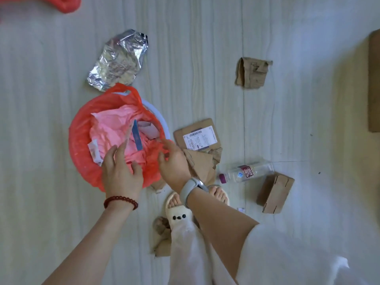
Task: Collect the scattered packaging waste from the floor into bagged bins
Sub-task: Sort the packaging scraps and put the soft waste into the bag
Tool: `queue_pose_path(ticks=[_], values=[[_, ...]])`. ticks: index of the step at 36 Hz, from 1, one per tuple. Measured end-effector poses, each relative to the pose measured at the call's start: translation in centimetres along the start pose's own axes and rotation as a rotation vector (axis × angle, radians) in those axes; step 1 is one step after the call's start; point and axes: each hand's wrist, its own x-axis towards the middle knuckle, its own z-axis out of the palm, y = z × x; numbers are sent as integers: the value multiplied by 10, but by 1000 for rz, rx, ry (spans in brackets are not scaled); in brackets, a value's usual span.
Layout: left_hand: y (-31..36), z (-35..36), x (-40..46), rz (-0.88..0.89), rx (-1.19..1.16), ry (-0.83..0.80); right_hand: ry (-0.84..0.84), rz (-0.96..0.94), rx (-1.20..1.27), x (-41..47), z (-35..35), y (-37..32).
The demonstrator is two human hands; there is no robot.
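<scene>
From the head camera, looking straight down: the bin (164,120) stands on the floor (41,202) lined with a red bag (82,140), already part full of pink paper (109,128) and scraps. The left hand (121,171) hovers over the near rim, fingers (112,155) spread loosely, with a thin clear sheet and blue strip (136,136) standing just past the fingertips; whether it is pinched or already let go cannot be told. The right hand (174,161) rests at the bag's right edge, fingers (166,145) half curled around the red plastic, seemingly holding the mouth open.

The step in hand looks like dropping a piece into the bag. To do it well, keep the right hand pulling the bag lip outward so the opening stays wide, and push the load down flat so later, bulkier pieces fit.

Much waste is left on the floor: a flattened cardboard mailer (197,134) with torn brown paper (199,163) just beside the bin, a plastic bottle (246,171), a small box (275,192), a crumpled brown wrapper (253,73) farther off, and a foil sheet (119,60) touching the bag's far side. The nearest card is the sensible next pick; fold it first.
</scene>
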Motion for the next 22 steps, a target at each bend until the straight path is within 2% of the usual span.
queue_pose_path(ticks=[3,8,12,17,22], values=[[-4,14,-24,133,32,-76,3,134,-51,-17,-12,42],[-1,61,-71,364,80,-385,67,368,-219,-58,-44,140],[-9,115,-90,290,174,-589,115,599,-259,-81,-66,217],[-51,191,-92,191,352,-825,188,760,-244,-84,-63,305],[-101,264,-83,294,534,-851,312,846,-155,-62,-37,377]])
